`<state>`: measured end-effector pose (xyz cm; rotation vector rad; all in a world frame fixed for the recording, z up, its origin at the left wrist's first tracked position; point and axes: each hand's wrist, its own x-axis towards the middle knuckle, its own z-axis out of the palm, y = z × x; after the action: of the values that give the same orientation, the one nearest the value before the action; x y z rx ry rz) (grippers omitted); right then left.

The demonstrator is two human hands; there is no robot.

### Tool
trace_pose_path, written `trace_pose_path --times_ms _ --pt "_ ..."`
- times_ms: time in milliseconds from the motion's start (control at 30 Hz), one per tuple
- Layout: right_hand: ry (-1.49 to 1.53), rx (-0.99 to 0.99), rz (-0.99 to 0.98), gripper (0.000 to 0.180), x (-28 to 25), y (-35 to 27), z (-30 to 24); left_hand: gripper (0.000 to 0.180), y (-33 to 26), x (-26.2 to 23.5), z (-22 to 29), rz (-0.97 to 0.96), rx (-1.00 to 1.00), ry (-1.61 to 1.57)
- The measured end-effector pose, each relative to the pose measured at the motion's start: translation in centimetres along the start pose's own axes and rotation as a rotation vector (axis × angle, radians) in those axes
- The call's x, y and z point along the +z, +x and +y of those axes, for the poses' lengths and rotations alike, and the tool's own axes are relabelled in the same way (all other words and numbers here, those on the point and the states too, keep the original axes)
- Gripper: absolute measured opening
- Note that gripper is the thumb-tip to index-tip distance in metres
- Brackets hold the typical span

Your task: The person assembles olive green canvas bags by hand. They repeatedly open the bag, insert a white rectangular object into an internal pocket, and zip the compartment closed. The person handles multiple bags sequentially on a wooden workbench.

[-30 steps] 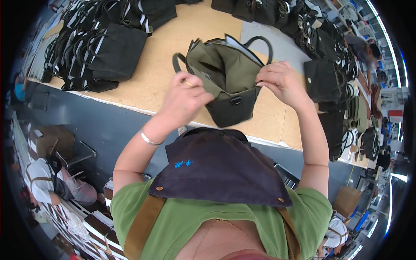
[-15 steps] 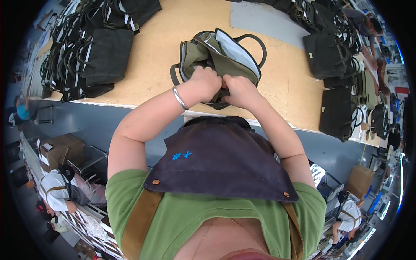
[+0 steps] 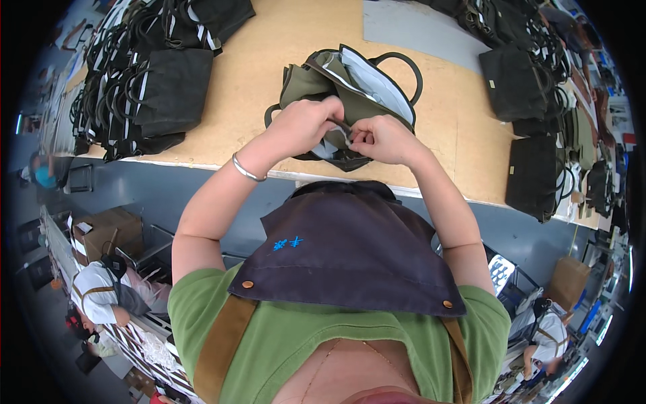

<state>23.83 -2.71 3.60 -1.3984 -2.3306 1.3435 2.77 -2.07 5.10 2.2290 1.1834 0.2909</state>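
A dark handbag with an olive lining and a pale inner flap lies open on the table, directly under my hands. One of its black loop handles stands out at the far right. My left hand, with a silver bangle at its wrist, is closed on a dark strip at the bag's near edge. Close beside it, my right hand pinches the same strip between thumb and fingers. A whitish inner part shows just below the strip. My fingers partly hide the strip, and I cannot make out whether it is a zip or a binding.
Piles of black handbags stand on the left of the tan table; more black bags line its right side. A grey board lies at the back. Behind, co-workers sit near cardboard boxes.
My left hand has shifted left and turned, with its thumb side raised. The hands have drawn slightly apart, showing the strip between them. The whole view has shifted slightly.
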Motion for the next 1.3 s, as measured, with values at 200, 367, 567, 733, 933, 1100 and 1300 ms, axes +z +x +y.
trace_pose_path --times_ms 200,367,567,733,933,1100,1300 --pt "-0.313 -0.090 0.386 0.006 3.5 -0.5 -1.2 0.010 -4.0 0.9 1.0 0.051 0.171 0.367" --pt "-0.241 -0.136 0.427 0.005 4.9 0.0 -0.5 0.008 -5.9 3.9 1.3 0.257 0.237 0.446" --pt "-0.030 -0.193 0.233 0.006 -1.2 -0.6 -3.0 0.010 -3.4 -1.2 2.1 0.350 0.218 0.341" --pt "0.052 -0.194 0.114 0.012 -6.5 -2.2 -6.7 0.014 -1.9 -6.0 4.1 0.311 0.262 0.192" --pt "0.072 -0.235 0.162 0.009 -5.6 -2.3 -5.6 0.019 -1.9 -5.5 3.9 0.284 0.225 0.130" --pt "0.034 -0.297 0.157 0.010 -5.2 -1.9 -5.3 0.020 -2.3 -5.3 3.9 0.277 0.184 0.170" --pt "0.061 -0.278 0.119 0.013 -5.1 -2.1 -5.5 0.019 -2.6 -4.9 3.9 0.305 0.174 0.171"
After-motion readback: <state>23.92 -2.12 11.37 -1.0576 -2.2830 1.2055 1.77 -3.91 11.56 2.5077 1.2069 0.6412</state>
